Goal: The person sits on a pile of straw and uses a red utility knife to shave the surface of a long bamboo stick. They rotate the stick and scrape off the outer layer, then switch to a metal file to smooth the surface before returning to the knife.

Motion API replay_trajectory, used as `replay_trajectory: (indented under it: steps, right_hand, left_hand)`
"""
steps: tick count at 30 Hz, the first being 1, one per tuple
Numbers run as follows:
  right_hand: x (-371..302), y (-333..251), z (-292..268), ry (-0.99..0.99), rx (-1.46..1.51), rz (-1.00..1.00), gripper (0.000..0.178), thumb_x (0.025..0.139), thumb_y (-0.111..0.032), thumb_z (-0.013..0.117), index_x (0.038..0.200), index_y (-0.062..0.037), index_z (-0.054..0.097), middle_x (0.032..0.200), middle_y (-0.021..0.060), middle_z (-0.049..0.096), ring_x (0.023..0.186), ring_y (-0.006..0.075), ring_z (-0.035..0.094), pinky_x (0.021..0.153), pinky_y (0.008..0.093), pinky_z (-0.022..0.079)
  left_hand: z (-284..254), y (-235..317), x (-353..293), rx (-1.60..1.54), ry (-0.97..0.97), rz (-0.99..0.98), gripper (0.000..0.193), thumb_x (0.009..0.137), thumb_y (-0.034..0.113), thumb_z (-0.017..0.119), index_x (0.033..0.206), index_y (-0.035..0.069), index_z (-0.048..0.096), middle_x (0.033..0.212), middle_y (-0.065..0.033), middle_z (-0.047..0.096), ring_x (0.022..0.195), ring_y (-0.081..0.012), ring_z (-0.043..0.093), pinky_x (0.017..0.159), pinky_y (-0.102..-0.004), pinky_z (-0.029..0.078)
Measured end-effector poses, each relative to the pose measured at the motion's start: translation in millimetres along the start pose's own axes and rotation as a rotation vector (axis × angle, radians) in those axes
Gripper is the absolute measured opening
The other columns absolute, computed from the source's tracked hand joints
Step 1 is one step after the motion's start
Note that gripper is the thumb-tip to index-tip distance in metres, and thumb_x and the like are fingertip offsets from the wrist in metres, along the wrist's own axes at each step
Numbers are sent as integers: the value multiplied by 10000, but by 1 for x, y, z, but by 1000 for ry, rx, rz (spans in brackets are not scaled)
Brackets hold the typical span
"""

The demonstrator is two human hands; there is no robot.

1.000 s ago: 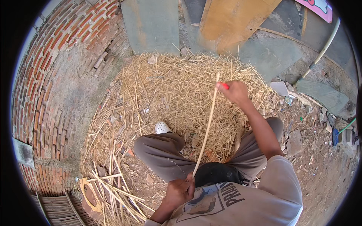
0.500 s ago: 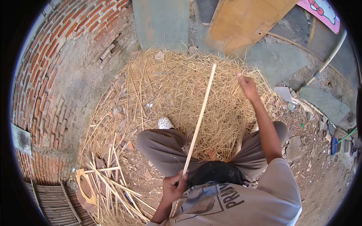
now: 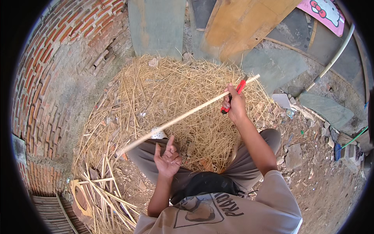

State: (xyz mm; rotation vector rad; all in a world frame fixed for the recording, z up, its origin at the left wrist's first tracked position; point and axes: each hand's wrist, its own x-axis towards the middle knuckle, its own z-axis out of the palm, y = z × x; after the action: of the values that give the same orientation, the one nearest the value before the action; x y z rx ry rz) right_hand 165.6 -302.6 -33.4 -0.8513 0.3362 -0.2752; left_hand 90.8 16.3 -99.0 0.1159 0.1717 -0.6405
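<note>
A long pale wooden stick (image 3: 194, 109) slants across the straw, its near-left end blurred and its far-right end raised past my right hand. My right hand (image 3: 237, 106) is closed on a red box cutter (image 3: 241, 84) with a black end, and the stick runs through the same fingers. Whether the blade is out, I cannot tell. Below the stick, my left hand (image 3: 168, 160) is turned palm up with fingers apart, holding nothing and not touching the stick. A heap of cut straw-like shavings (image 3: 194, 78) lies in front of my crossed legs.
More pale sticks (image 3: 113, 191) are piled at lower left beside a yellowish curved piece (image 3: 80, 199). A brick wall (image 3: 43, 101) rises on the left. Boards (image 3: 156, 27) lean at the back. Rubble (image 3: 311, 128) and a blue brush head (image 3: 337, 152) lie on the right.
The stick swung from nearly upright to a rightward slant. My left hand let go of its lower end and opened. My right hand now grips the stick, and the box cutter has come into sight.
</note>
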Motion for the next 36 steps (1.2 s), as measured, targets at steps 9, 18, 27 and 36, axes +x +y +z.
replay_trajectory:
  steps: [9,18,27,36]
  right_hand:
    - [-32,48,15,-59,209,164,345,1011,-369,487,1000,-29,543,619,39,486,449,117,381,449,267,333]
    - [-64,25,31,-768,-701,392,384,961,-401,584,930,-27,664,577,-11,519,472,59,432,464,237,355]
    - [-55,41,28,-423,-558,-120,302,924,-301,668,990,-7,677,708,-33,561,600,41,460,541,221,370]
    - [-43,48,17,-255,-400,17,201,929,-223,663,873,-31,644,590,-54,465,459,26,372,423,204,277]
  left_hand:
    - [89,-92,76,1135,261,577,492,1014,376,464,1324,-5,498,1180,-128,637,1029,-201,623,923,-324,488]
    - [114,7,102,1241,182,810,291,1042,233,425,947,6,579,895,-117,672,801,-156,656,757,-279,533]
    - [95,-16,61,1525,77,160,299,1041,231,426,801,66,493,632,36,448,514,-45,468,468,-215,380]
    - [55,-57,30,1296,81,-63,241,1045,220,429,1003,33,575,616,52,407,489,-27,357,455,-195,302]
